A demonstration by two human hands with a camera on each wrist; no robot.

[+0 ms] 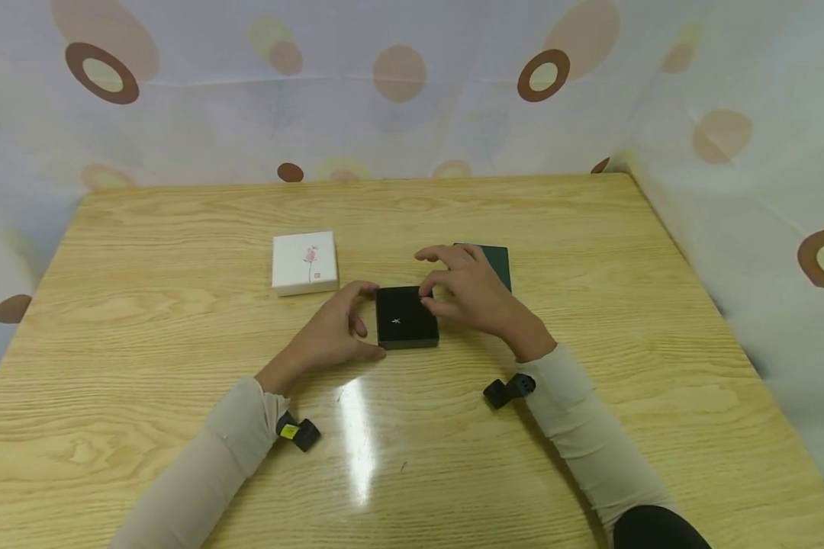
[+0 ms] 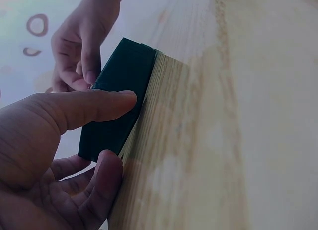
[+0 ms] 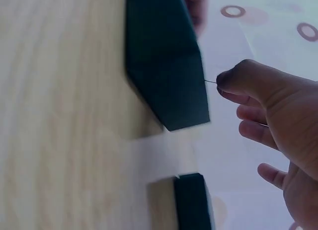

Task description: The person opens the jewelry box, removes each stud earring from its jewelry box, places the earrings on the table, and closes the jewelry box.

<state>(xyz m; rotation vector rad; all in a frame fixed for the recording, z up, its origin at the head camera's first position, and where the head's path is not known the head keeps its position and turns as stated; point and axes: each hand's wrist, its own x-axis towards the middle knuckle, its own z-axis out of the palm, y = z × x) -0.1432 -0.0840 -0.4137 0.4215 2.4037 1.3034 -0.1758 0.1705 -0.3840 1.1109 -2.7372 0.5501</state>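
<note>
A small dark green box (image 1: pixel 412 342) with a black top face sits on the table in the head view, a tiny silver star-like figure (image 1: pixel 396 321) showing on it. My left hand (image 1: pixel 328 332) holds the box at its left side, thumb along the near wall and a finger at the far corner. Over the box's right far corner, my right hand (image 1: pixel 470 291) has thumb and index finger together. In the right wrist view they pinch a thin strand (image 3: pixel 210 81) running to the box's upper edge. What the strand belongs to is hidden.
Partly behind my right hand lies another dark green piece (image 1: pixel 497 263), flat on the table. A white box (image 1: pixel 302 267) with a pink flower print stands at the back left. The wooden table (image 1: pixel 178 229) meets a patterned cloth (image 1: pixel 398 122) at its far edge.
</note>
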